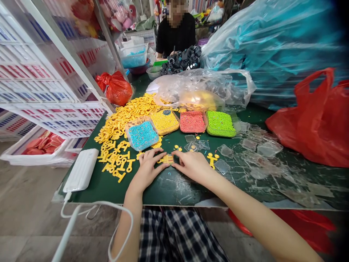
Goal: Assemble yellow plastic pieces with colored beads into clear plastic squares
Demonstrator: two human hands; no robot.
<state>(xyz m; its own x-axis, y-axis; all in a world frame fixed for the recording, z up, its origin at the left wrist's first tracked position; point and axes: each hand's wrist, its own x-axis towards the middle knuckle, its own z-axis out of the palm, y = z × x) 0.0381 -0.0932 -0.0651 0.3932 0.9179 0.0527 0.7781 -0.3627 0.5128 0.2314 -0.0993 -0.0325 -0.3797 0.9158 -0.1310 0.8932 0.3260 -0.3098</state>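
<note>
At the table's front, a small yellow plastic piece (169,159) with a see-through, striped middle lies between my two hands. My left hand (148,167) pinches its left side between thumb and fingers. On the other side, the thumb and fingertips of my right hand (193,164) grip its right edge. Another yellow piece (212,159) with round ends rests just right of my right hand. Beyond my hands stand trays of tiny beads: blue (143,134), yellow (165,122), pink (192,122) and green (220,123). Small clear plastic squares (222,166) lie to the right.
Yellow plastic parts (120,122) are heaped at left, near a white power bank (81,170) with a cable. A red bag (308,123) and a large bag of blue material (278,51) stand right. Across the table (163,189) sits a person (176,32) behind black parts (182,60).
</note>
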